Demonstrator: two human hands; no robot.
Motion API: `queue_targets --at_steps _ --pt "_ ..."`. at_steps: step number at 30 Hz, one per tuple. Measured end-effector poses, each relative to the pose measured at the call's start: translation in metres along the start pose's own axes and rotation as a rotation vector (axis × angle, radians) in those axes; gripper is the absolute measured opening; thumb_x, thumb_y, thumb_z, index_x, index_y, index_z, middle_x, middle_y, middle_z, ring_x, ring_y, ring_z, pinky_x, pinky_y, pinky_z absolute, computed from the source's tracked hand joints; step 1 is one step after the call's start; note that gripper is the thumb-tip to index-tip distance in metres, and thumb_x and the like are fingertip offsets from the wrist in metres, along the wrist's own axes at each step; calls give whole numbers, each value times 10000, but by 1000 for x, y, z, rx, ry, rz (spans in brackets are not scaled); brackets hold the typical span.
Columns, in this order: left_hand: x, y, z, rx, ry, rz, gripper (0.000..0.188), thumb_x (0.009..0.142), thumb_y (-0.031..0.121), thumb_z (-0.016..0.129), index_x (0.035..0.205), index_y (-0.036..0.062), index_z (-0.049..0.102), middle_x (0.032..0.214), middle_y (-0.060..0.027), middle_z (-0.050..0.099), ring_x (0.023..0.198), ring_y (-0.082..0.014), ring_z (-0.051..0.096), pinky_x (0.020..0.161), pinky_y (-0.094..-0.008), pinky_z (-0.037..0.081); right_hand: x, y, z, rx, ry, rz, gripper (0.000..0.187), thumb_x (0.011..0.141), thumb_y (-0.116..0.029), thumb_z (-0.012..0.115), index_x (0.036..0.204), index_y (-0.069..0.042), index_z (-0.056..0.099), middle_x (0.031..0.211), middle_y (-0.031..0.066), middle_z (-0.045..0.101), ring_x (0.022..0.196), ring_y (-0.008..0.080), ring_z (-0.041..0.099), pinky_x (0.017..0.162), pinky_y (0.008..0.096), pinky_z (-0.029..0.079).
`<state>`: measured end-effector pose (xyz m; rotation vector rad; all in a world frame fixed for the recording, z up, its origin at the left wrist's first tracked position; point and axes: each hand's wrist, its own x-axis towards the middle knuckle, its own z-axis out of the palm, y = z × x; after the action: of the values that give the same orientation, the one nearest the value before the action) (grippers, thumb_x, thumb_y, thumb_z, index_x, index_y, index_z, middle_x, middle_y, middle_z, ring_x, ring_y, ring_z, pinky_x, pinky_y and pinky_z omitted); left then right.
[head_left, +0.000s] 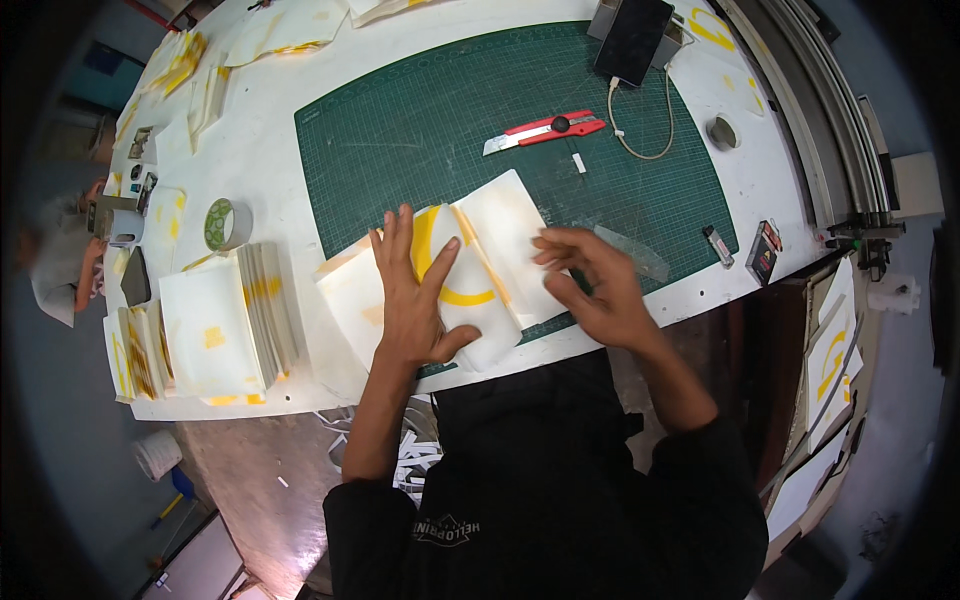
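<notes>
A white folded sheet point(480, 318) with a yellow curved print lies in front of me, partly on the green cutting mat, its panels spread like a booklet. My left hand point(415, 300) rests flat on its left and middle panels, fingers spread. Beside the right panel point(503, 218), my right hand point(598, 290) has its fingers loosely bent and apart; the fingertips are at the panel's edge, and I cannot tell whether they touch it. Beyond the sheet lies a red utility knife point(545, 130) with its blade out, next to a small white scrap point(578, 163).
The green cutting mat point(400, 150) covers mid-table. Stacks of folded white sheets point(205, 320) and a tape roll point(228, 224) stand left. A phone point(634, 42) with a cable is at the back right. A marker point(718, 246) and small box point(764, 252) lie right. Another person point(65, 260) is far left.
</notes>
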<state>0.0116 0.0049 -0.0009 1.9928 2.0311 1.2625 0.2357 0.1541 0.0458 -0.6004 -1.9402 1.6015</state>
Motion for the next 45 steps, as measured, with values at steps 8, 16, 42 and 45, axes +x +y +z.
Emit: queue_targets --at_steps 8,16,42,45 --pt "-2 -11 6 -108 174 56 1046 885 907 321 1638 180 300 1669 -374 102 1554 -554 109 1213 -718 96 34 13 -3 50 -91 324 612 1128 -451 410 1504 31 440 1262 149 703 1035 152 685 905 307 542" --pt "-3 -11 8 -193 250 65 991 913 865 374 1606 156 370 1658 -391 127 1543 -574 122 1209 -718 119 34 -1 -12 60 -25 425 595 1068 -384 595 1463 47 482 1111 193 738 1029 230 709 930 358 525" --pt "16 20 1 248 -346 7 548 909 577 686 1334 232 710 1521 -48 569 1516 -409 353 1210 -769 28 104 12 -10 -331 -24 384 588 809 -102 886 1280 81 585 834 149 766 708 145 717 647 283 568" --pt "17 21 -1 251 -342 5 551 900 574 699 1333 233 709 1525 -48 563 1513 -409 358 1210 -770 32 122 22 -13 -328 -43 380 544 807 -84 878 1246 82 602 861 157 767 708 150 714 612 276 559"
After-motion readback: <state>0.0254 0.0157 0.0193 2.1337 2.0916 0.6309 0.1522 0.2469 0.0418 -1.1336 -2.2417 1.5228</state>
